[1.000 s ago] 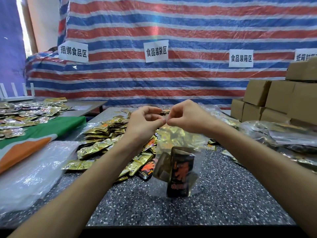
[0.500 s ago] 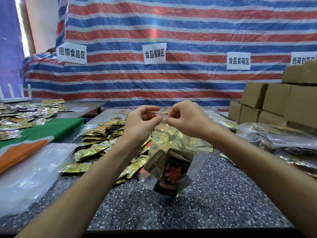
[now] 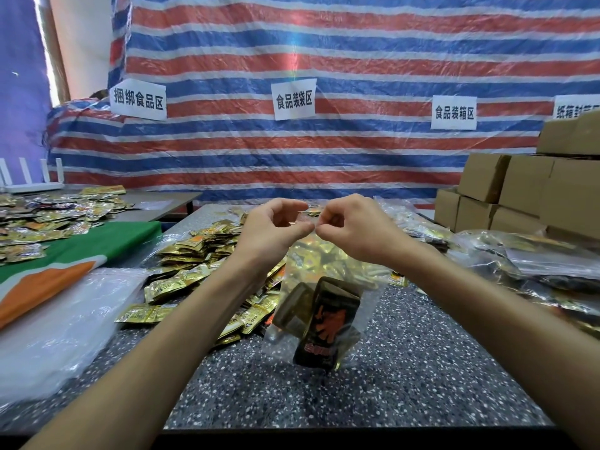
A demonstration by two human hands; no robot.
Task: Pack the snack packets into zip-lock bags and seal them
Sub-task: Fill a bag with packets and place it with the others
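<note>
The speckled table [image 3: 406,368] fills the lower half of the view, with a loose heap of gold snack packets [image 3: 201,264] spread from nine to eleven o'clock of the hands and a stack of cardboard boxes [image 3: 506,193] off at two o'clock against the striped tarp.

Hanging at the centre is the clear zip-lock bag [image 3: 316,306], lifted off the tabletop with its bottom corner swung a little toward seven o'clock. A second ago it hung straighter and lower; now it is raised and tilted, and the dark packets [image 3: 319,323] have slid together at the bottom of it.

The left hand [image 3: 269,232] and the right hand [image 3: 354,228] meet at twelve o'clock of the bag, each narrowed to a thumb-and-forefinger pinch on the bag's top edge. The pinches are almost touching, as they were a second ago, so they have not travelled apart along the strip.

I judge that the filling is finished for this bag and the sealing is in hand. Whether the zip is pressed shut across its width I cannot tell; the strip is hidden between the fingertips.
</note>
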